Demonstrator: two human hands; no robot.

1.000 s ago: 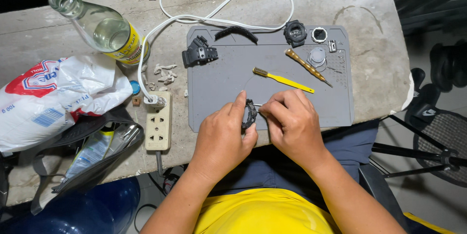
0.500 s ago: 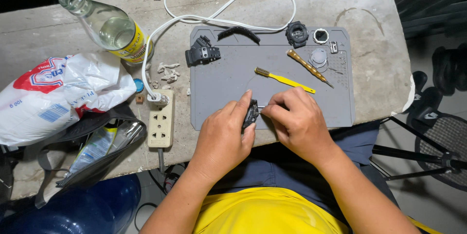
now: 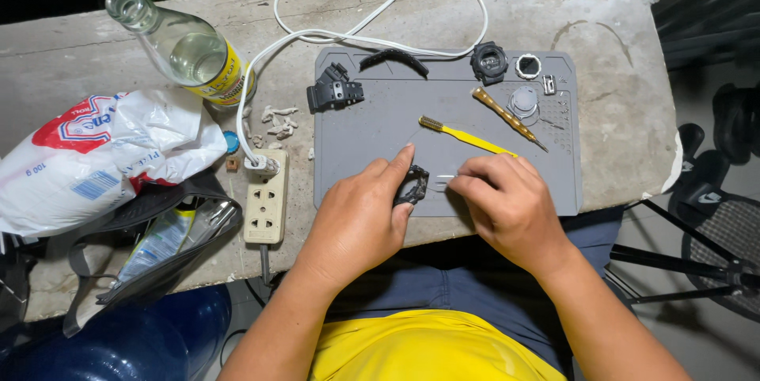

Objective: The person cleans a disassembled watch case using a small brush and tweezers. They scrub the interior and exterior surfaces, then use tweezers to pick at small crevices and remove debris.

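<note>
1. Left hand (image 3: 360,219): rests at the near edge of the grey work mat (image 3: 372,132), fingers curled, thumb and forefinger pinching a small black watch part (image 3: 412,185), apparently a bezel or case piece, held on edge just above the mat.
2. Right hand (image 3: 507,207): lies just beside the left, fingertips pressed together on a thin, pale metal tool (image 3: 443,178) whose tip points at the black part; whether it is tweezers or a pin cannot be told.
3. Parts laid out along the far edge of the mat: a black strap section with buckle (image 3: 336,90), a curved black strap piece (image 3: 393,59), a black watch case (image 3: 489,61), a white ring (image 3: 528,66) and a round pale disc (image 3: 523,102).
4. Tools lying free on the mat: a yellow-handled brush (image 3: 465,136) and a brass-coloured screwdriver (image 3: 505,116), both well apart from the hands.
5. State of work, judged from the layout: the watch is already taken apart, with strap, case and ring separated; the held part is being worked on, and nothing is rejoined yet.
6. Concrete tabletop (image 3: 554,1), left of the mat: a clear glass bottle (image 3: 180,50), a white plastic bag (image 3: 95,161), a socket strip (image 3: 265,205) with a white cable (image 3: 380,9), and small pale scraps (image 3: 275,118).
</note>
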